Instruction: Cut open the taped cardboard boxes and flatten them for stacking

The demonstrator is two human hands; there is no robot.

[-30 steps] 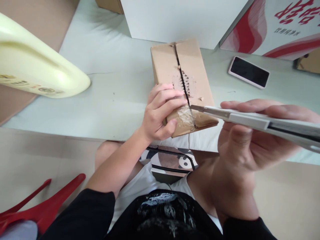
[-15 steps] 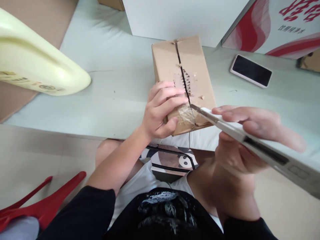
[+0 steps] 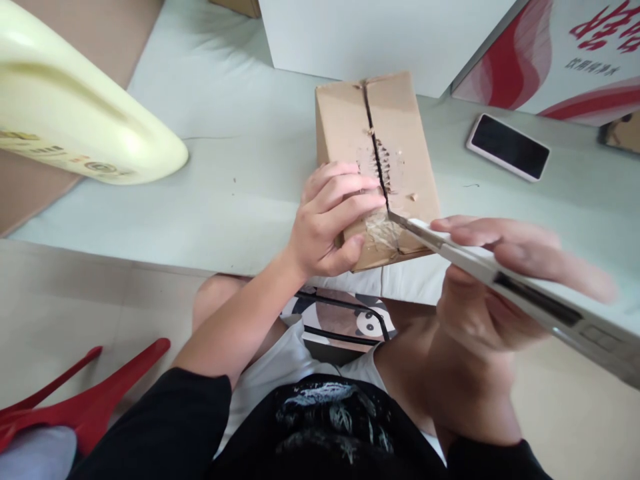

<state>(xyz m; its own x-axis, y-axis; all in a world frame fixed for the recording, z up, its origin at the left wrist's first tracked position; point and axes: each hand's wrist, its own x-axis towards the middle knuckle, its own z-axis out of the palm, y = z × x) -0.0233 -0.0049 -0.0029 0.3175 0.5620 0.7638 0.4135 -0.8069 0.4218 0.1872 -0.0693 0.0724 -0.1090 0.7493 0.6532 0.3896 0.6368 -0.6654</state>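
Note:
A small brown cardboard box [image 3: 417,147] stands on the pale covered surface, a dark seam running down its top. Torn punctures flank the seam, and wrinkled clear tape [image 3: 381,230] covers its near end. My left hand [image 3: 333,220] grips the box's near left corner, fingers over the top and thumb on the near side. In my right hand [image 3: 485,293] is a white utility knife [image 3: 467,259], held with the fingers wrapped around its handle. Its extended blade [image 3: 400,220] meets the seam at the tape's upper edge, close to my left fingertips.
A pale yellow bottle [image 3: 100,113] looms at the left. Behind the box stands a white box [image 3: 365,40], with a red-and-white carton [image 3: 590,73] beside it. A phone [image 3: 510,148] lies to the right. Below the edge are a panda-print item [image 3: 345,313] and a red object [image 3: 120,377].
The view has shifted slightly, so the box and both hands appear a little farther right. The blade stays at nearly the same spot on the seam, and both grips are unchanged.

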